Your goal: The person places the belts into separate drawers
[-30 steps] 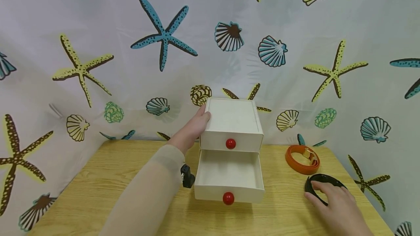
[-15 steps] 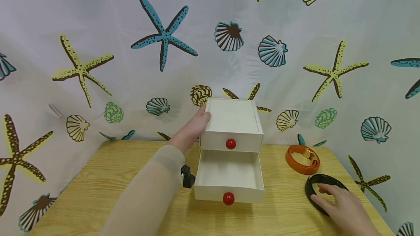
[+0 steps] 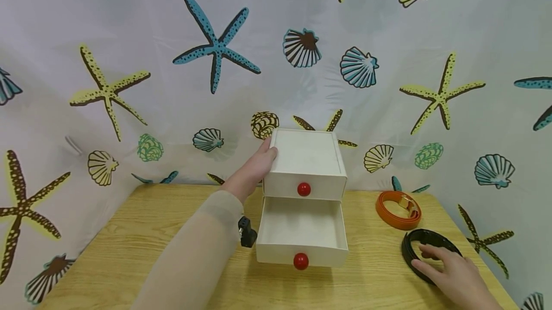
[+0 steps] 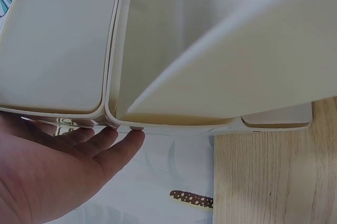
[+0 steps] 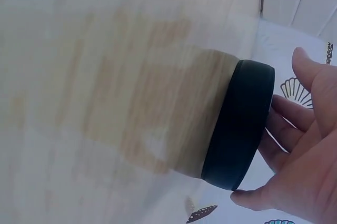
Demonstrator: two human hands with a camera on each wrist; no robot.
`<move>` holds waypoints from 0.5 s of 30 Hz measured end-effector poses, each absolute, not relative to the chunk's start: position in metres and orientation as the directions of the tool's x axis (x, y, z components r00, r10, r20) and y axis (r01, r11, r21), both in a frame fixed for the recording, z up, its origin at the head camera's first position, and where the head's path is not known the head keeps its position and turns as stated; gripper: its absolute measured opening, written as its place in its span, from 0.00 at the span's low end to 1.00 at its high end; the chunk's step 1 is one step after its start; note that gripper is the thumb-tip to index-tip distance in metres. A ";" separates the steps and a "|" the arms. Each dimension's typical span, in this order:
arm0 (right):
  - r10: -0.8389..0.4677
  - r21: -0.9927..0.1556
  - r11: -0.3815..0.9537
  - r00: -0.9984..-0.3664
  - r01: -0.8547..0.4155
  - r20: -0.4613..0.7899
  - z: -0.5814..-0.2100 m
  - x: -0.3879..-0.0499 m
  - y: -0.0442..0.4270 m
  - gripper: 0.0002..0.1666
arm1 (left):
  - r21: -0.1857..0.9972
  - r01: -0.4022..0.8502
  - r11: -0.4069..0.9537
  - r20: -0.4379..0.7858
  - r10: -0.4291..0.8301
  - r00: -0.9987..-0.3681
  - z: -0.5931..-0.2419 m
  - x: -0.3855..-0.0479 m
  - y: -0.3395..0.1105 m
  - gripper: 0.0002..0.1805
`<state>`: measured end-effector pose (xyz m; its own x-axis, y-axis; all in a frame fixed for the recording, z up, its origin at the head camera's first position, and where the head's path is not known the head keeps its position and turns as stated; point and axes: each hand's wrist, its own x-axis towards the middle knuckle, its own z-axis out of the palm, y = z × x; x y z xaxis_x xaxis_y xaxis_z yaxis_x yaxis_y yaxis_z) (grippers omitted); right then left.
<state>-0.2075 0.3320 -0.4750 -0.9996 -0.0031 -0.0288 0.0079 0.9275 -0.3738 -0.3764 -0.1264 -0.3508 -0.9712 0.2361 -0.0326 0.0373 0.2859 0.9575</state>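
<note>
A white drawer unit point(image 3: 307, 153) with red knobs stands at the middle of the table. Its lower drawer point(image 3: 302, 223) is pulled out and holds nothing visible. My left hand point(image 3: 254, 164) rests against the unit's left side, fingers extended along the wall in the left wrist view, thumb at the top edge. On the right, my right hand point(image 3: 457, 274) hovers at a coiled black belt point(image 3: 407, 252), fingers spread and loosely bent. In the right wrist view the fingertips point(image 5: 245, 199) are close to the belt's band; whether they touch it is unclear.
Just behind the black belt lies a coiled orange belt point(image 3: 397, 221) with a gold-coloured buckle. The wooden table point(image 3: 172, 219) meets a white curtain point(image 3: 302, 94) printed with starfish and shells at the back and sides. A small black device point(image 3: 247, 232) sits at my left wrist.
My right hand has drawn slightly right and toward me over the black belt, whose coil looks a little wider on the right. The left hand and drawer unit stay put.
</note>
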 end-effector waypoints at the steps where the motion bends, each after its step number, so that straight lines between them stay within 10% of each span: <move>1: -0.002 -0.375 0.927 -0.999 0.012 -0.038 -0.476 -0.207 0.332 0.48 | 0.958 0.037 0.285 -0.033 0.235 -0.971 -0.351 -0.376 -0.126 0.37; 15: 0.024 -0.442 0.893 -0.990 0.085 -0.140 -0.485 -0.209 0.337 0.48 | 0.957 0.037 0.289 -0.032 0.232 -0.972 -0.352 -0.377 -0.126 0.36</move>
<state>-0.2088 0.3374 -0.4850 -0.9899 0.0245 -0.1400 0.0846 0.8929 -0.4422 -0.3768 -0.1258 -0.3516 -0.9722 0.2320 -0.0324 0.0370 0.2888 0.9567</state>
